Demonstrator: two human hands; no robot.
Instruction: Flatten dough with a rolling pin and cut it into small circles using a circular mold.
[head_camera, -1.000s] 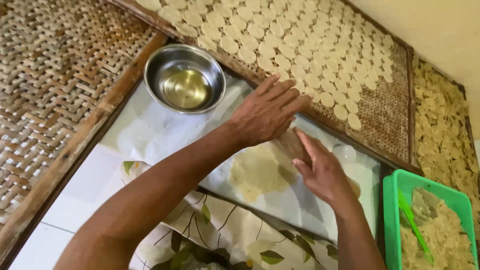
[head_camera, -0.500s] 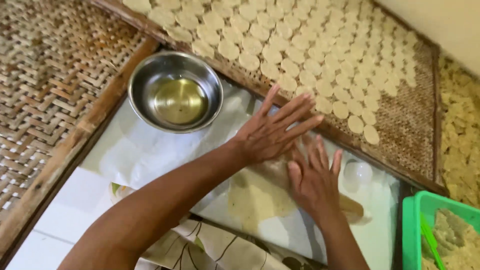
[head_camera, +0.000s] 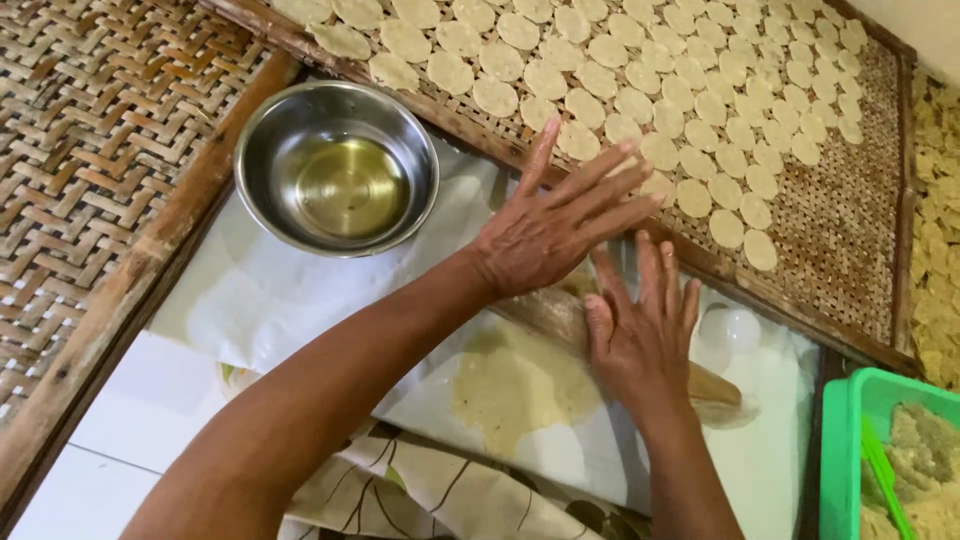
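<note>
So both palms sit flat on the wooden rolling pin (head_camera: 560, 312), nothing pinched: left hand (head_camera: 548, 232) with fingers fanned wide, right hand (head_camera: 640, 338) with fingers straight and close together. Just below the pin lies a thin flattened dough sheet (head_camera: 515, 385), on what looks like white plastic. Up-left of the pin stands a steel bowl (head_camera: 336, 165) with oil; beyond it, a woven tray (head_camera: 850, 230) of dough rounds.
</note>
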